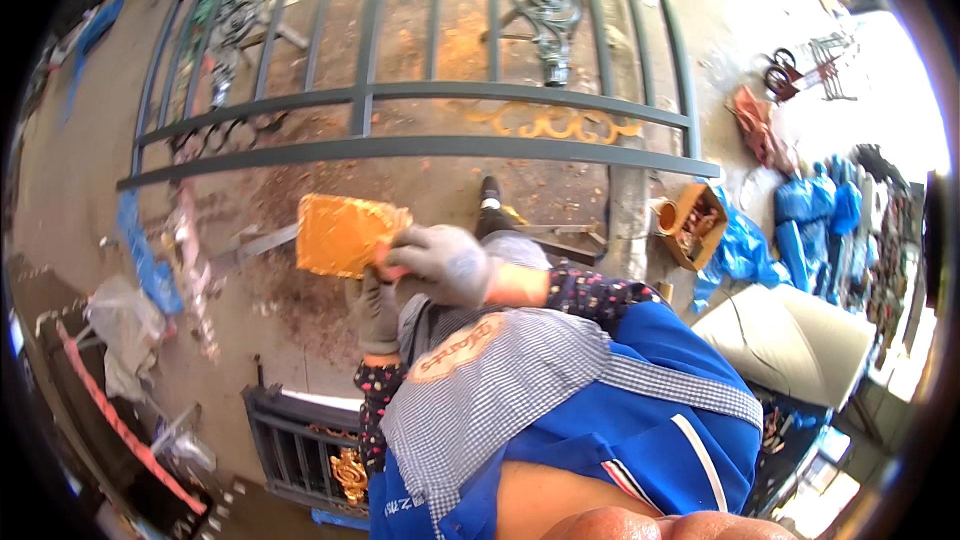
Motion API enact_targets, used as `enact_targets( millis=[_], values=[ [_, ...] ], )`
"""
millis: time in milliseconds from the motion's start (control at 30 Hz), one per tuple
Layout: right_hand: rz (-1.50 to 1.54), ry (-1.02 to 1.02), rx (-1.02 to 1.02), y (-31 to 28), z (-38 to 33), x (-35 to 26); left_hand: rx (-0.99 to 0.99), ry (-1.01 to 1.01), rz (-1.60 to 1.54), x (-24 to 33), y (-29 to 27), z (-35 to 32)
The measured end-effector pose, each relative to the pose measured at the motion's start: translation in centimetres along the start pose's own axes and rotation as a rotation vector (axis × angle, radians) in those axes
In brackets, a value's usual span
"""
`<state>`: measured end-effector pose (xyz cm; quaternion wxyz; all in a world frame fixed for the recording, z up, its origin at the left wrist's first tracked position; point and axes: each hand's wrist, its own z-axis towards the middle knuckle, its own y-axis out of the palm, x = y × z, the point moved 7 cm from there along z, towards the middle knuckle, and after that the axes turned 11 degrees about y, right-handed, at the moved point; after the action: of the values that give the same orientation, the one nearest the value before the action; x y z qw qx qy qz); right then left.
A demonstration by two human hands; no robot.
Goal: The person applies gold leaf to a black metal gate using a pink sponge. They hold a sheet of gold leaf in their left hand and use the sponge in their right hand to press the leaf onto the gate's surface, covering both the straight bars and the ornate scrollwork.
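Hands, two, on one orange tray

flat orange-gold rectangular tray, smeared with paint, tilted, gripped at its 3 o'clock edge, held above the stained floor, at 6 o'clock from the grey barred gate.

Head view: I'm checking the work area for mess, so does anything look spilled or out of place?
Yes. Orange-brown dust or paint stains the ground under the grey metal railing, and a cardboard box lies tipped open.

Head view, looking steeply down
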<state>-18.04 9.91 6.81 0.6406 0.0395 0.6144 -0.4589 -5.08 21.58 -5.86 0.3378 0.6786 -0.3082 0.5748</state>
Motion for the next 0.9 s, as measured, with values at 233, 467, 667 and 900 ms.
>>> enact_targets(
  millis=[233,467,667,900],
  values=[
    [-0.042,0.259,0.085,-0.3,-2.6,-0.7,-0.062,-0.053,-0.505,2.7,-0.3,-0.7],
    [-0.162,0.203,-0.025,2.9,-2.7,-4.5,-0.085,-0.17,-0.716,1.4,-2.6,-2.4],
    [-0.326,0.247,-0.046,6.6,-2.4,-4.3,-0.119,-0.156,-0.501,-0.8,-4.4,-2.6],
    [-0.185,0.353,-0.084,5.3,-1.2,-4.9,-0.049,-0.063,-0.628,0.5,-4.9,-2.6]
  ],
)
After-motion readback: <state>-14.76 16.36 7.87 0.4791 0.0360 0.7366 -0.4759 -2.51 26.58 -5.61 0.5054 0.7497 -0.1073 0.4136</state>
